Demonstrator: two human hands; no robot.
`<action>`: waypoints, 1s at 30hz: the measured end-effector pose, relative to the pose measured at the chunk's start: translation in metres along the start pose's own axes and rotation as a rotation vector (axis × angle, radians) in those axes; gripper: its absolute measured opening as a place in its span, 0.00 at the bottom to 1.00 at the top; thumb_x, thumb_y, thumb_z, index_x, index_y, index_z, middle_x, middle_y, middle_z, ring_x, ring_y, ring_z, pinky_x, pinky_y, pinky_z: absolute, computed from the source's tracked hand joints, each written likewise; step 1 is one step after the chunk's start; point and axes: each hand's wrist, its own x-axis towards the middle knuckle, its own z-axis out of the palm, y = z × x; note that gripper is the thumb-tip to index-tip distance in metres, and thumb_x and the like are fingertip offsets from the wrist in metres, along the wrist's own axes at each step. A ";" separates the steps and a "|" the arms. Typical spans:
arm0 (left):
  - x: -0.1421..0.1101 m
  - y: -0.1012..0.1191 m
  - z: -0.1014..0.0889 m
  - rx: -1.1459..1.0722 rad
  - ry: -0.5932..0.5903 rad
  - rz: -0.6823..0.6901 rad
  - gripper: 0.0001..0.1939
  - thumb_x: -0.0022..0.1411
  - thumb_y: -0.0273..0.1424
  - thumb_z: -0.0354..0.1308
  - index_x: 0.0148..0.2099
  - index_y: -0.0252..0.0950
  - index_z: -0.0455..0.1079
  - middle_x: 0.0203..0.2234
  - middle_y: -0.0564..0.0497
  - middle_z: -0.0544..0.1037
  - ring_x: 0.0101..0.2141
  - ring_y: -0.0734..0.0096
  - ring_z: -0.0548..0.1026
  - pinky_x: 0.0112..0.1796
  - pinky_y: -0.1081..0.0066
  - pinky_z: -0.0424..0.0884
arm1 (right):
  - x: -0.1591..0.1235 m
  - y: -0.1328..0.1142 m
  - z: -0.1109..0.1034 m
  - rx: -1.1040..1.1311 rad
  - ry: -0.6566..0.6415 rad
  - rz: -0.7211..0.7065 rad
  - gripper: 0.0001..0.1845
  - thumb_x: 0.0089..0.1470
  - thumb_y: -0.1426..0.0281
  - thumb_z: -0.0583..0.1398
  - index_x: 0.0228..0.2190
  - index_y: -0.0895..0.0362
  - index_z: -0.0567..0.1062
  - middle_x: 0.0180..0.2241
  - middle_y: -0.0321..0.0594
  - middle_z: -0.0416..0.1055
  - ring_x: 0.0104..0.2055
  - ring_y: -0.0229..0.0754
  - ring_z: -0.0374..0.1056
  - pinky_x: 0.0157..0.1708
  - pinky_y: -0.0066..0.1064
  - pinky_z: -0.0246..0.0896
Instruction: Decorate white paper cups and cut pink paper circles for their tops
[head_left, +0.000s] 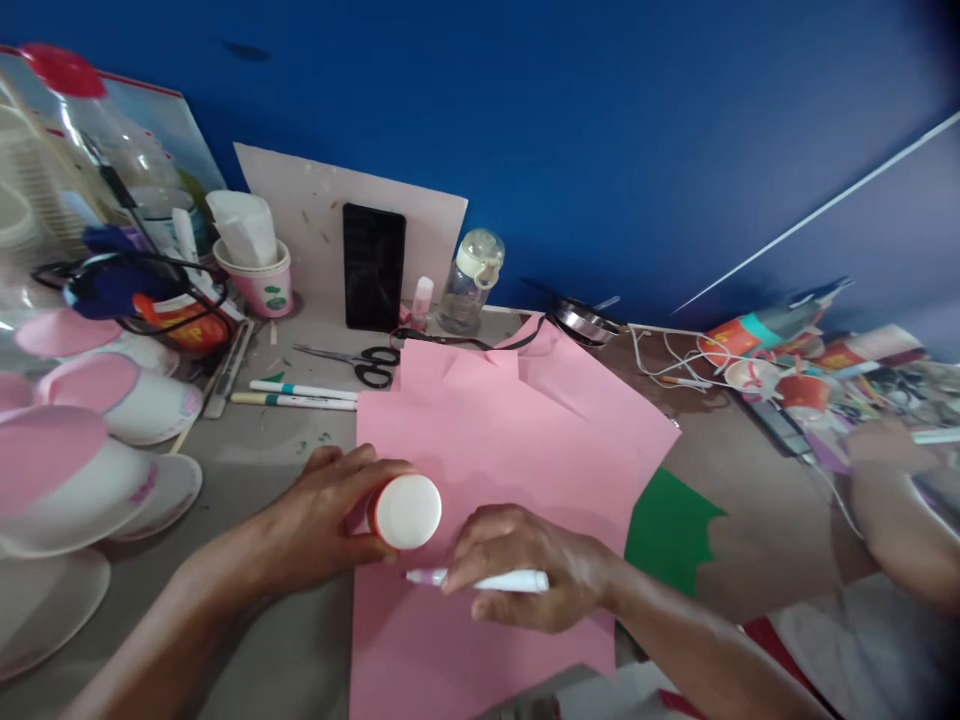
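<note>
My left hand (330, 515) is wrapped round a paper cup (409, 511), whose white round end faces up and whose side shows a red edge. In my right hand (525, 565) lies a white marker (517, 581) with a pinkish tip section pointing left, just below the cup. Both hands are over pink paper (480, 440), which spreads across the table in overlapping sheets. Scissors (367, 362) with black handles and two white markers (300, 394) lie beyond my left hand. A piece of green paper (671, 530) pokes out at the right of the pink sheets.
A black phone (373, 268) leans on a board (300, 190) at the back. A clear bottle (469, 285) and a glue stick (421, 300) stand beside it. Pink-and-white caps (67, 470) crowd the left. On the right, another person's arm (896, 510) reaches in near cables.
</note>
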 end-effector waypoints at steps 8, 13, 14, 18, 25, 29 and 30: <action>0.000 0.001 -0.001 -0.008 -0.027 -0.013 0.24 0.53 0.36 0.62 0.53 0.46 0.66 0.46 0.53 0.74 0.47 0.62 0.69 0.48 0.65 0.57 | 0.001 0.016 0.017 -0.057 0.090 -0.085 0.13 0.59 0.67 0.53 0.42 0.59 0.72 0.34 0.46 0.77 0.35 0.41 0.71 0.38 0.32 0.65; 0.000 0.001 -0.001 -0.006 -0.031 0.000 0.23 0.54 0.34 0.61 0.54 0.46 0.66 0.46 0.52 0.74 0.47 0.62 0.69 0.47 0.65 0.57 | 0.002 0.019 0.019 -0.104 0.057 -0.071 0.13 0.60 0.67 0.51 0.43 0.57 0.70 0.32 0.46 0.77 0.34 0.42 0.71 0.37 0.34 0.64; 0.000 0.001 -0.001 -0.007 -0.037 -0.001 0.23 0.54 0.34 0.60 0.54 0.45 0.66 0.46 0.52 0.74 0.47 0.62 0.69 0.47 0.65 0.57 | 0.002 0.019 0.019 -0.108 0.055 -0.076 0.13 0.60 0.67 0.51 0.43 0.57 0.70 0.32 0.46 0.77 0.34 0.42 0.71 0.37 0.34 0.64; 0.001 0.001 -0.001 -0.012 -0.035 0.016 0.22 0.55 0.35 0.60 0.53 0.45 0.66 0.46 0.52 0.74 0.46 0.62 0.69 0.47 0.65 0.57 | 0.002 0.021 0.021 -0.111 0.066 -0.094 0.12 0.59 0.67 0.52 0.42 0.57 0.70 0.34 0.46 0.77 0.35 0.42 0.71 0.37 0.34 0.65; 0.000 0.000 -0.001 -0.021 -0.042 0.006 0.22 0.56 0.34 0.59 0.54 0.46 0.65 0.46 0.53 0.74 0.47 0.62 0.69 0.48 0.65 0.57 | 0.005 0.018 0.020 -0.094 0.109 -0.111 0.11 0.58 0.68 0.52 0.40 0.58 0.71 0.33 0.46 0.77 0.34 0.42 0.71 0.36 0.33 0.65; 0.000 -0.001 0.000 -0.015 -0.047 0.010 0.22 0.56 0.35 0.59 0.54 0.47 0.65 0.46 0.54 0.74 0.47 0.63 0.69 0.47 0.66 0.56 | 0.006 0.017 0.018 -0.092 0.115 -0.103 0.11 0.58 0.69 0.52 0.39 0.58 0.72 0.35 0.47 0.77 0.35 0.43 0.71 0.36 0.33 0.65; 0.000 -0.001 0.000 -0.008 -0.048 0.009 0.22 0.56 0.35 0.59 0.54 0.47 0.65 0.46 0.54 0.74 0.46 0.63 0.70 0.47 0.66 0.57 | 0.005 0.017 0.018 -0.087 0.114 -0.098 0.11 0.58 0.68 0.53 0.40 0.58 0.72 0.35 0.47 0.77 0.36 0.43 0.71 0.37 0.33 0.65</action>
